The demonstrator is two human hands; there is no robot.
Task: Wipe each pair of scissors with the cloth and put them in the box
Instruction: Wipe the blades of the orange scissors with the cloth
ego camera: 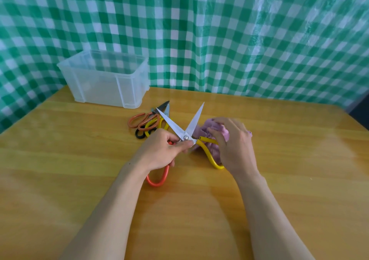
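Your left hand [159,150] pinches the scissors [194,120] at the pivot, mid-frame — bright blades spread wide, one orange loop, one yellow. Your right hand [233,146], blurred, clutches the purple cloth [200,133], mostly hidden beneath it — box [103,78] upper left.

A wooden table [299,180] with a yellow-brown surface and a lengthwise grain fills the lower part of the view, and its top shines a little in the light. Behind it hangs a green-and-white checked sheet [219,40], glossy and wrinkled, which reaches down to the far edge of the table. At the right edge, beside the sheet, a small dark gap [361,110] shows.
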